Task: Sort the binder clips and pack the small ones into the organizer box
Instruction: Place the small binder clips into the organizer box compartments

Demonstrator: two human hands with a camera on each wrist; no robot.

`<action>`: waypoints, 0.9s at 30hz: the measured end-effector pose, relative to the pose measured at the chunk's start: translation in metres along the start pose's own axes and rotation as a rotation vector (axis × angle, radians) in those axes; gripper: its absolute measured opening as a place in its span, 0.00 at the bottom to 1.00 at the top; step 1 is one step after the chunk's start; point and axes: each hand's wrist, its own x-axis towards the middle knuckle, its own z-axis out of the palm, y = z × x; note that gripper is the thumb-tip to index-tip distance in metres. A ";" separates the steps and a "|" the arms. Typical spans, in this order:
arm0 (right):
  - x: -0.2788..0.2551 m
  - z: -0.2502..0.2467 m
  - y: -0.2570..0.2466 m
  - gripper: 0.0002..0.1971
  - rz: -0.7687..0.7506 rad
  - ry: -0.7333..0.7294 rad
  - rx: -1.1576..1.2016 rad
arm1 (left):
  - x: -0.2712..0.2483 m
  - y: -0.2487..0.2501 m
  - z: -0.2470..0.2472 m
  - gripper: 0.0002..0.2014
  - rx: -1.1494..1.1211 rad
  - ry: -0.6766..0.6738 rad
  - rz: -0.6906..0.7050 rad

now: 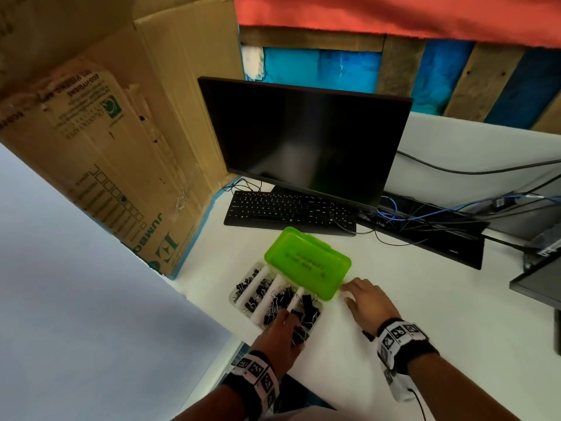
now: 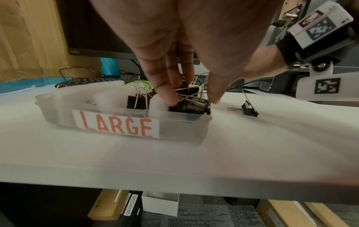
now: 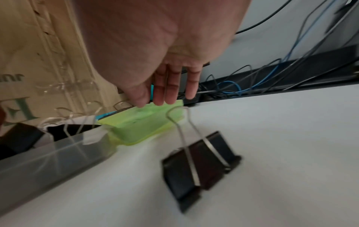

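While most binder clips [image 1: 274,299] already fill the organizer box [image 2: 180,122] on the worktop [image 1: 425,299], the left hand [image 1: 280,335] pinches clips in its end compartment, the right hand [image 1: 365,300] rests open, and one clip [image 3: 202,161] lies loose beside it.

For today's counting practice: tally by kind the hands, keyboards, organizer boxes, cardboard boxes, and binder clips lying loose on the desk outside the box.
Hands: 2 (left hand, right hand)
Keyboard: 1
Organizer box: 1
Cardboard box: 1
Loose binder clip: 1
Total: 6
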 end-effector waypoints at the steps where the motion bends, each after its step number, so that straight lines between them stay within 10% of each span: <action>1: -0.004 -0.001 0.007 0.16 0.055 -0.060 -0.017 | 0.000 0.000 0.001 0.21 -0.003 -0.005 0.005; 7: -0.030 0.008 0.024 0.32 0.198 -0.438 0.078 | 0.002 0.004 0.004 0.26 -0.072 0.032 0.025; 13: -0.029 0.006 0.021 0.11 0.174 -0.384 0.095 | 0.003 0.002 0.003 0.32 -0.113 0.055 0.073; 27: -0.005 -0.019 -0.071 0.10 -0.232 -0.321 0.295 | -0.004 -0.008 0.006 0.22 -0.099 0.052 0.089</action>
